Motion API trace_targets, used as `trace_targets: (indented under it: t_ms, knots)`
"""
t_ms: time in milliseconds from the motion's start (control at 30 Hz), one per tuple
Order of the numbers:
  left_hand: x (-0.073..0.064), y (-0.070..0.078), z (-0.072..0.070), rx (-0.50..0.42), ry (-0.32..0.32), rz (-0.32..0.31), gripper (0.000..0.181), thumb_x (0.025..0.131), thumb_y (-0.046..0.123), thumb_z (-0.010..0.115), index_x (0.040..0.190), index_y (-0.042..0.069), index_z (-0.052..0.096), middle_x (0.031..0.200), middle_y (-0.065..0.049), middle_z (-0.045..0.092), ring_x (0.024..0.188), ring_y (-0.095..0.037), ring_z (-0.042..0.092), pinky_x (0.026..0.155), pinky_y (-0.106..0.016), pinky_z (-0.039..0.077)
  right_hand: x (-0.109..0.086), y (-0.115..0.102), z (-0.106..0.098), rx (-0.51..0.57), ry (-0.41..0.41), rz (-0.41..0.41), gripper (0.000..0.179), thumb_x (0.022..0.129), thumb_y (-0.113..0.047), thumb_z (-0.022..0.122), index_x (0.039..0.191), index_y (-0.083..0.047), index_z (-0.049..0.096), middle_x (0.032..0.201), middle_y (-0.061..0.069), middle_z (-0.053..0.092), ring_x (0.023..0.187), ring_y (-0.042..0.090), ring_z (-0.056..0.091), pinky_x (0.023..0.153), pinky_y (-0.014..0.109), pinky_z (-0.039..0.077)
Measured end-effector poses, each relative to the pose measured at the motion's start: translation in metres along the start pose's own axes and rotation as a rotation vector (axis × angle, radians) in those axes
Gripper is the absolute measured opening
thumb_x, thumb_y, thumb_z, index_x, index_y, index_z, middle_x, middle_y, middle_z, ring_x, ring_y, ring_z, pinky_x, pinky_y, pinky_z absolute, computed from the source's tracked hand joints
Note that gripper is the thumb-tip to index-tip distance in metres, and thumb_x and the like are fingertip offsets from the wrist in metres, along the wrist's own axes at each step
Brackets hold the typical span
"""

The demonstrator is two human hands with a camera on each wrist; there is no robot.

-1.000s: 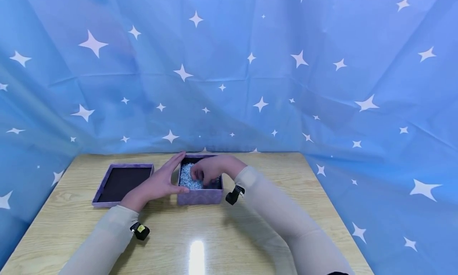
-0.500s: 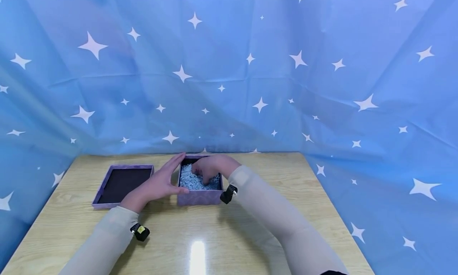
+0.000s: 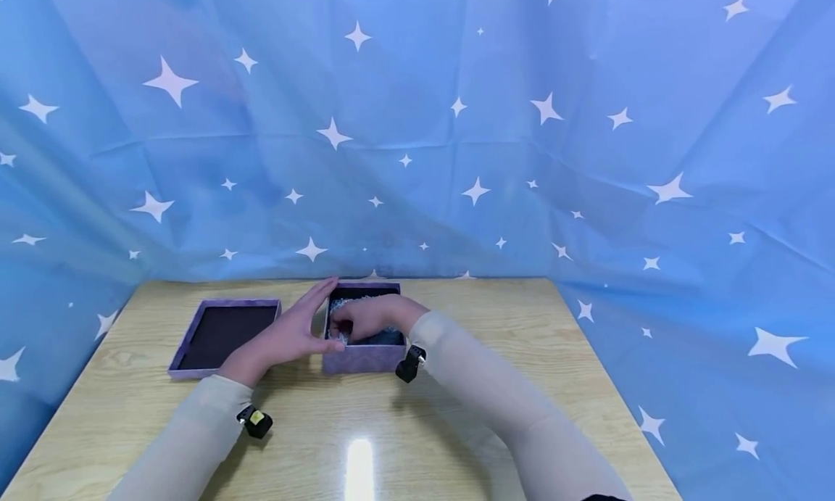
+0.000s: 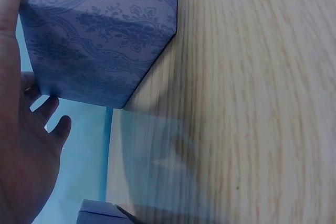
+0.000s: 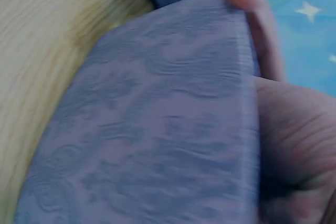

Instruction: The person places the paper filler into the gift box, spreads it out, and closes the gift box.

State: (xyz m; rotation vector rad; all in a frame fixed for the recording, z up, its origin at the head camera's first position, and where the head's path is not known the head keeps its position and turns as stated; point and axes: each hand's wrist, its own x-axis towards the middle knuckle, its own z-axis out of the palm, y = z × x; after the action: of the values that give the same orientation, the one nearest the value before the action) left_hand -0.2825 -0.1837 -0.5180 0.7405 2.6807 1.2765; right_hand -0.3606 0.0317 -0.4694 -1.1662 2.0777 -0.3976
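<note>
My left hand (image 3: 293, 334) spans the left side of a purple patterned box (image 3: 365, 359), thumb at its front corner and fingers at its back corner. In the left wrist view the box (image 4: 100, 35) shows its floral wall, with the fingertips behind it. My right hand (image 3: 375, 316) reaches down inside the box, its fingers curled into light-blue shredded paper (image 3: 388, 337) near the front left; the fingertips are hidden. From the right wrist the box wall (image 5: 147, 119) looks blurred and covers part of that hand.
The box's lid (image 3: 228, 334) lies upturned to the left, black inside with a purple rim. Pale wood-grain tabletop (image 3: 391, 428) extends in front and to the right. A blue star-patterned curtain (image 3: 417, 124) stands behind and at both sides.
My right hand has shifted left and toward the front inside the box, its fingers now lower at the front-left part of the paper. The left hand keeps its place.
</note>
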Motion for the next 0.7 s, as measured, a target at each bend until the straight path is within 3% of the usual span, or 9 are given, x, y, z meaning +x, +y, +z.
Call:
trace_targets:
  t_ms: [167,267,500,700]
  knots:
    - [0.0,-0.002,0.001,0.004,0.001,0.0,0.128,0.088,0.054,0.093,0.181,0.023,0.01,0.186,-0.003,0.003,0.167,-0.047,0.013,0.122,-0.076,0.03,-0.015,-0.004,-0.018,0.092,0.077,-0.006,0.027,0.098,0.003,0.076,0.123,-0.006,0.069,0.1,0.003,0.067,0.086,0.014,0.061,0.077,0.027,0.053]
    - [0.0,-0.001,0.001,0.002,0.002,-0.001,0.128,0.088,0.052,0.094,0.181,0.023,0.01,0.186,-0.003,0.003,0.167,-0.046,0.012,0.123,-0.075,0.03,-0.013,-0.007,-0.021,0.029,0.151,0.043,0.026,0.098,-0.002,0.08,0.121,-0.008,0.069,0.1,0.003,0.066,0.085,0.014,0.059,0.076,0.027,0.051]
    - [0.0,0.002,0.0,-0.014,-0.003,-0.004,0.127,0.087,0.055,0.093,0.18,0.03,0.01,0.186,0.001,0.003,0.169,-0.042,0.01,0.125,-0.075,0.026,0.009,0.002,-0.002,-0.114,0.108,0.126,0.026,0.099,-0.007,0.077,0.123,-0.012,0.068,0.108,-0.003,0.065,0.089,0.012,0.057,0.078,0.026,0.048]
    - [-0.002,-0.001,-0.001,0.002,0.0,-0.013,0.129,0.086,0.059,0.093,0.18,0.031,0.009,0.186,0.0,0.003,0.168,-0.044,0.011,0.125,-0.074,0.029,-0.008,-0.001,-0.013,-0.073,0.11,0.056,0.025,0.1,-0.007,0.077,0.121,-0.014,0.067,0.095,0.0,0.061,0.078,0.013,0.053,0.071,0.027,0.045]
